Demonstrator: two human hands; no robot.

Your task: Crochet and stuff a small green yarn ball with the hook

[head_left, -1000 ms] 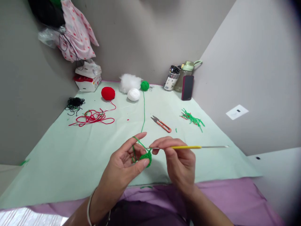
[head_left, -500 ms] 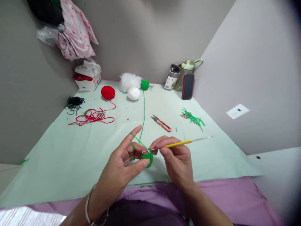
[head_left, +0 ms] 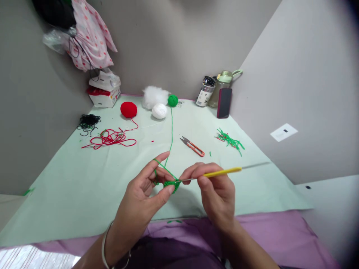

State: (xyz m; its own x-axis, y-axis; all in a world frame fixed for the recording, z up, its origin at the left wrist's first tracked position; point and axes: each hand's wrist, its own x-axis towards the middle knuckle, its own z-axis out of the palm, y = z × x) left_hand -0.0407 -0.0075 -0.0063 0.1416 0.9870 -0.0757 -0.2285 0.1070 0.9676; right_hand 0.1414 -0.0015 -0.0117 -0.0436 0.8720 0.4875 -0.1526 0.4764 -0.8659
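Pinched green crochet in left hand, gripped yellow-handled hook in right hand, and risked dropping stitches by slackening the yarn.

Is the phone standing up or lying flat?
Standing up: the phone rests on its short edge, in front of the bottle.

Left grip pinched; right curled
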